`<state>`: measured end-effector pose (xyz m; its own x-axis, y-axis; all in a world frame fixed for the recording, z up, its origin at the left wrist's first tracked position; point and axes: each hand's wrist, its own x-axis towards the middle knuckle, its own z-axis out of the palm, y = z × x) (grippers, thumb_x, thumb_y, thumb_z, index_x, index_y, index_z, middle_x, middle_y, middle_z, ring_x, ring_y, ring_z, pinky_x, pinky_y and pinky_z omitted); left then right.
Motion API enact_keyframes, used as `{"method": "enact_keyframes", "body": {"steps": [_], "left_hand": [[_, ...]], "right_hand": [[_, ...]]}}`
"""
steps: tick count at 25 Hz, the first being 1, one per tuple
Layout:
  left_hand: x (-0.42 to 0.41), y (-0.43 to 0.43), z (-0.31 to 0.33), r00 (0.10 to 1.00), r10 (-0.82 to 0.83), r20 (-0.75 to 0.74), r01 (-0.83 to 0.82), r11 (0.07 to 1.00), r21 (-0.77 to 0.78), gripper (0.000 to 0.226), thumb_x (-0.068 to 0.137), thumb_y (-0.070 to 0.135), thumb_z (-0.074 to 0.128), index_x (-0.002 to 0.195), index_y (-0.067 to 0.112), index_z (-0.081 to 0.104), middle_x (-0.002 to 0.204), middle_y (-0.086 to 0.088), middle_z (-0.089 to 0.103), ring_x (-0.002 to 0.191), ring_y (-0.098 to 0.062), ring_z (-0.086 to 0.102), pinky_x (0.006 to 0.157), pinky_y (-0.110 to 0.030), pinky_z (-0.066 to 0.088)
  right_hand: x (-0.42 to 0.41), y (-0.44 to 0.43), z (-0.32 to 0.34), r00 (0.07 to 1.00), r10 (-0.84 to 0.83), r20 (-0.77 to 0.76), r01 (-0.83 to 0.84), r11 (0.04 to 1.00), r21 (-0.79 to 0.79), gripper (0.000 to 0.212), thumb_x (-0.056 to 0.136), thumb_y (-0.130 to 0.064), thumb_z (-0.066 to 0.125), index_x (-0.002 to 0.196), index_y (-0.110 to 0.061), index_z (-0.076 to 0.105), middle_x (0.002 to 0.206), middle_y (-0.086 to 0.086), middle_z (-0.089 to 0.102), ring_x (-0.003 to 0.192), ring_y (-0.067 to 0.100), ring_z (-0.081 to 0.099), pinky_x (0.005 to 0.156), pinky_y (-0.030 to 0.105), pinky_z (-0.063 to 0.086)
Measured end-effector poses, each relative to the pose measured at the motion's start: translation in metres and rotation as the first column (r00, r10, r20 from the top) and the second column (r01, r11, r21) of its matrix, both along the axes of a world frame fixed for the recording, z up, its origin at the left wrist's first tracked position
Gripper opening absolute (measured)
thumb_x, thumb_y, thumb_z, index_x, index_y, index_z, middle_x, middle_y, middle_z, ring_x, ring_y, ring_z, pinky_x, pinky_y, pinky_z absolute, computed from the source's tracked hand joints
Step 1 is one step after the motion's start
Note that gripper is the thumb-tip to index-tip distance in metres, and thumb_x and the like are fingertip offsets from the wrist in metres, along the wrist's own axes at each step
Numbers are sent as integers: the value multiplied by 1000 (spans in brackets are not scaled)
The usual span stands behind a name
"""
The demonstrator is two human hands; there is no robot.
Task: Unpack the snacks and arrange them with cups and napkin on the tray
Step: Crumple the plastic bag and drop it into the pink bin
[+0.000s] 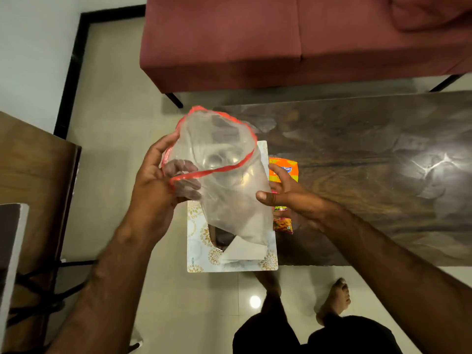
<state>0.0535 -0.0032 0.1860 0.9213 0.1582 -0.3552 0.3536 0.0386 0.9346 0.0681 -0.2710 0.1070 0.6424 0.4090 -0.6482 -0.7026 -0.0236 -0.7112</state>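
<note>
The person's left hand (153, 185), nearest the lens along with its forearm, is clenched on the red rim of a clear plastic bag (229, 213). Its fingers (184, 186) are curled inside the mouth and show through the film, probably to hold the opening wide so the inside can be checked or reached. The bag hangs tilted above a floral tray (195, 241) that sits on the near left corner of the counter (370, 175), so anything that drops out would land on the tray. A white napkin (245, 249) lies on the tray's near end, partly under the bag. Shiny rounded shapes show through the plastic; whether they are cups, in the bag or below it, cannot be told.

The right hand (288, 198) is released, its fingers nearly straight and its thumb laid on the bag's right edge, apparently steadying it. Behind that hand, just beside the tray, an orange snack packet (290, 169) and a second packet (282, 224) lie on the counter, unpacked but not yet arranged.
</note>
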Motion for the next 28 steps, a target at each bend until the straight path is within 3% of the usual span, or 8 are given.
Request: {"method": "enact_keyframes", "body": {"steps": [4,10,13,17,19,22,25,28], "left_hand": [[-11,-34,-15,998,28,-50,-24,996,82,69,84,-8,68,139,31,50,98,6,75,86,-17,74,62,-28,60],[-30,-114,-28,933,-360,10,348,910,227,66,88,4,68,147,22,46,142,-7,54,133,-18,54,109,-41,48],[-29,-135,-25,890,-456,23,441,872,213,40,93,1,58,130,17,62,128,-8,61,117,-22,63,97,-33,55],[-21,-120,-13,978,-179,-109,170,982,-85,25,89,14,66,111,23,73,114,-4,71,104,-29,71,80,-41,63],[-21,-114,-8,977,-121,-176,104,989,-105,38,83,34,71,121,38,65,128,0,63,116,-25,65,85,-48,62],[-22,-124,9,922,-312,-227,236,921,-309,64,74,58,74,132,58,48,137,6,60,119,-25,66,79,-49,62],[-23,-149,21,908,-393,-144,305,857,-415,67,74,49,79,136,44,53,132,-1,67,118,-30,68,88,-55,58],[-22,-163,37,940,-339,-32,323,918,-228,37,86,25,75,120,33,65,118,-3,73,111,-31,70,75,-48,62]], "right_hand": [[-6,18,38,993,-85,79,69,979,190,95,61,-35,98,142,-48,49,138,-3,68,130,25,63,96,62,55],[-16,14,50,947,-290,138,263,947,184,80,72,-7,90,141,-22,53,131,11,71,125,30,66,108,54,51],[-17,-3,56,905,-403,137,389,913,120,49,82,-1,82,124,-17,63,116,15,77,113,35,72,97,50,58],[-18,-36,67,877,-479,35,474,875,99,41,84,7,73,123,-6,71,112,26,76,89,35,78,65,46,64],[-21,-50,73,863,-505,-12,504,859,85,36,82,12,70,116,-2,74,108,32,74,82,37,77,72,60,62],[-28,-57,83,885,-465,29,458,879,130,38,66,22,70,97,2,79,99,33,72,93,49,67,96,78,43],[-34,-63,98,913,-369,173,355,929,107,36,73,25,67,92,-2,81,93,24,77,87,37,74,79,57,60],[-36,-74,111,854,-382,352,440,893,-97,14,83,10,74,84,-3,79,82,15,78,78,26,74,71,42,64]]}}
